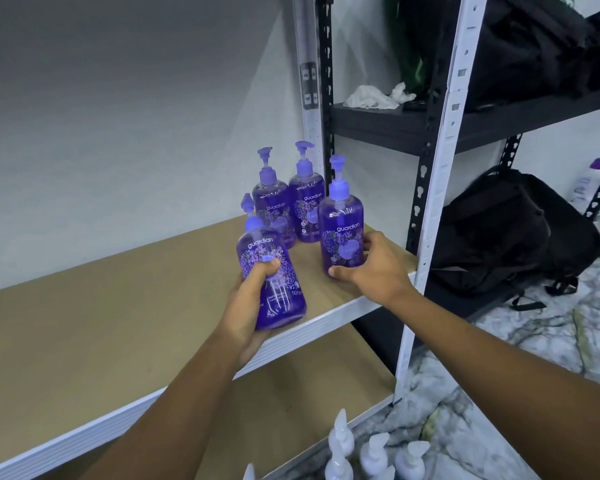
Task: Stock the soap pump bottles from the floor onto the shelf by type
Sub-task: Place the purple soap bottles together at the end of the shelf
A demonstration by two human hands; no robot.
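Left hand (pixel 253 306) is wrapped round the tilted purple bottle (pixel 271 271), thumb pressed across the label and fingers curled behind. The pump leans up and to the left, and the base hangs right over the front edge of the shelf (pixel 118 323), clear of the board. Over on the other side, the right hand (pixel 371 268) grips the upright purple bottle (pixel 342 233) low on its body, thumb at the front and fingers round its far side. That one stands on the board close to the front right corner. Behind it, tucked into the back right corner, the rear left bottle (pixel 274 206) and the rear right bottle (pixel 307 209) stand upright and side by side, labels facing out. Same purple soap, all four. Down at the bottom of the view, white pump bottles (pixel 374 452) cluster on the marble floor (pixel 534 341), just off the lower shelf's front edge. To the right, a black rack (pixel 378 128) carries a crumpled white cloth (pixel 378 97) on its upper board, and a black backpack (pixel 499 233) sits lower down.
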